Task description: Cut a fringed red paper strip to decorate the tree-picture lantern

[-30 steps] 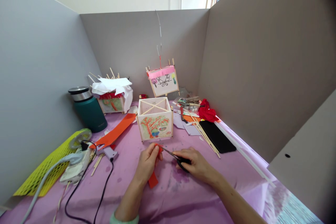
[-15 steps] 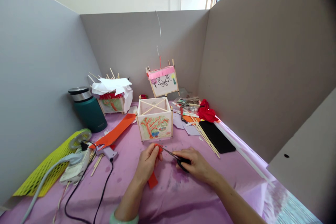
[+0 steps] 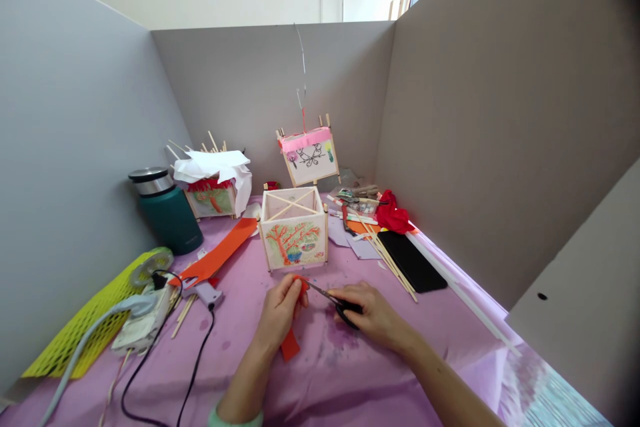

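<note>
My left hand (image 3: 283, 307) pinches a strip of orange paper (image 3: 290, 345), whose lower end hangs below the fingers. Its upper end pokes out at the fingertips, where the blades of the scissors (image 3: 349, 313) reach it. The black handles of those scissors sit in my right hand (image 3: 370, 310). Whether the blades are cutting into the paper is too small to make out. Just beyond both hands stands a square lantern (image 3: 293, 243) with a stick frame, crossed sticks on top and a drawn tree on its front panel.
A second lantern (image 3: 311, 159) hangs from a wire at the back. Left are a green bottle (image 3: 170, 213), an orange sheet (image 3: 225, 250), a glue gun (image 3: 204, 292) with its cord, and a power strip (image 3: 145, 327). Right lie wooden sticks (image 3: 390, 260), a black phone (image 3: 413, 261) and red cloth (image 3: 393, 213).
The whole view has shifted very slightly. Both hands, the orange paper and the scissors keep nearly the same position.
</note>
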`<state>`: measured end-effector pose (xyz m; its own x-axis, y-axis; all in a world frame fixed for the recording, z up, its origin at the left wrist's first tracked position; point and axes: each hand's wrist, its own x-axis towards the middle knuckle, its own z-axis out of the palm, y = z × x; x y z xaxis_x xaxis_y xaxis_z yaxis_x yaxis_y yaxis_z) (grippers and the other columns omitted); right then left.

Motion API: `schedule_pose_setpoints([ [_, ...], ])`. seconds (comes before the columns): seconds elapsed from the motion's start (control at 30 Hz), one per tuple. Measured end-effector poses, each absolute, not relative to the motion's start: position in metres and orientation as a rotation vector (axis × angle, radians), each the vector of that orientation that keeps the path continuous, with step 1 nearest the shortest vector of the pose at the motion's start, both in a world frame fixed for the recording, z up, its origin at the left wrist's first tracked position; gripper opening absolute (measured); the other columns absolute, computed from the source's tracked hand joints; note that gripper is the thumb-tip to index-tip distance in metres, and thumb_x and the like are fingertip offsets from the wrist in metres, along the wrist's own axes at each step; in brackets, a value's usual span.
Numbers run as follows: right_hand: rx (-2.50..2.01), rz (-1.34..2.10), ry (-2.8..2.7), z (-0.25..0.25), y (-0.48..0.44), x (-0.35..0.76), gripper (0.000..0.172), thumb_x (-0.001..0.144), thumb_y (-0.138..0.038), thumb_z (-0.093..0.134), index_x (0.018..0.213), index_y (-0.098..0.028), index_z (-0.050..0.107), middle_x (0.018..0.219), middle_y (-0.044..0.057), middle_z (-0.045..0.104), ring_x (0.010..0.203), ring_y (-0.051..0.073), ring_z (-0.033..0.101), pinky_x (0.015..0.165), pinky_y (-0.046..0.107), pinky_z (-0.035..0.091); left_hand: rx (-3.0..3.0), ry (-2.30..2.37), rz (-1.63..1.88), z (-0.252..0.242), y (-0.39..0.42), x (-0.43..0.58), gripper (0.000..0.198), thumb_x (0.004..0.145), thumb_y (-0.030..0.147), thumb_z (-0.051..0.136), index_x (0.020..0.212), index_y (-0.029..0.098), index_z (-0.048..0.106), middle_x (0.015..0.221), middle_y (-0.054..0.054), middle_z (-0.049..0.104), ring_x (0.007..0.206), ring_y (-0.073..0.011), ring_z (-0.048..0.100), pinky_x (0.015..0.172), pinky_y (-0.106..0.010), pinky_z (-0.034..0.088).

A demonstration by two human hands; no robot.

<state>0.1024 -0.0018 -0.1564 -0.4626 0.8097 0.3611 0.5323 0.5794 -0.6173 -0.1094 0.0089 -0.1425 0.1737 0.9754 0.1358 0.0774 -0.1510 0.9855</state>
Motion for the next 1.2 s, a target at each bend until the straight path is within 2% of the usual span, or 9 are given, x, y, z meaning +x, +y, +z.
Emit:
schedule_pose_setpoints([
  [0.33, -1.081, 0.624, -2.155, -0.15, -0.004, 0.103, 0.038, 0.08, -0.009, 0.054, 0.111, -0.028, 0.068, 0.089, -0.001, 0.073, 0.079, 0.017, 0.062, 0.077, 0.03, 0.039, 1.429, 1.067, 1.155, -0.141, 0.007, -0.109, 0.034, 0.085, 0.047, 0.051, 0.072, 0.017, 0.056, 0.06, 0.001, 0.056, 0.045, -0.0077, 0.04, 0.045, -0.021, 0.028],
  [0.5, -1.097, 0.661, -2.123, -0.146, -0.007, 0.102, 0.036, 0.079, -0.014, 0.06, 0.112, -0.027, 0.067, 0.095, 0.0, 0.073, 0.082, 0.018, 0.062, 0.078, 0.03, 0.04, 1.332, 1.046, 1.215, -0.139, 0.008, -0.11, 0.033, 0.086, 0.048, 0.05, 0.075, 0.017, 0.055, 0.062, 0.001, 0.056, 0.047, -0.0079, 0.042, 0.047, -0.021, 0.031],
  [0.77, -1.092, 0.632, -2.135, -0.146, -0.008, 0.102, 0.035, 0.078, -0.02, 0.066, 0.112, -0.025, 0.067, 0.088, 0.0, 0.072, 0.077, 0.018, 0.06, 0.076, 0.029, 0.039, 1.311, 1.055, 1.28, -0.14, 0.008, -0.111, 0.028, 0.087, 0.044, 0.051, 0.077, 0.017, 0.054, 0.065, 0.002, 0.056, 0.05, -0.0077, 0.042, 0.047, -0.02, 0.032],
  [0.9, -1.095, 0.629, -2.14, -0.145, -0.007, 0.101, 0.034, 0.078, -0.018, 0.065, 0.111, -0.024, 0.067, 0.088, 0.0, 0.072, 0.076, 0.017, 0.06, 0.075, 0.029, 0.039, 1.382, 1.089, 1.226, -0.14, 0.007, -0.111, 0.031, 0.087, 0.044, 0.051, 0.072, 0.017, 0.052, 0.063, 0.002, 0.054, 0.05, -0.0076, 0.042, 0.047, -0.02, 0.032],
  [1.2, -1.092, 0.649, -2.125, -0.149, -0.006, 0.102, 0.035, 0.08, -0.02, 0.065, 0.115, -0.025, 0.066, 0.095, 0.001, 0.072, 0.084, 0.019, 0.062, 0.079, 0.031, 0.039, 1.467, 1.115, 1.153, -0.143, 0.008, -0.11, 0.029, 0.087, 0.045, 0.049, 0.076, 0.018, 0.051, 0.065, 0.003, 0.054, 0.049, -0.0074, 0.042, 0.045, -0.019, 0.031],
])
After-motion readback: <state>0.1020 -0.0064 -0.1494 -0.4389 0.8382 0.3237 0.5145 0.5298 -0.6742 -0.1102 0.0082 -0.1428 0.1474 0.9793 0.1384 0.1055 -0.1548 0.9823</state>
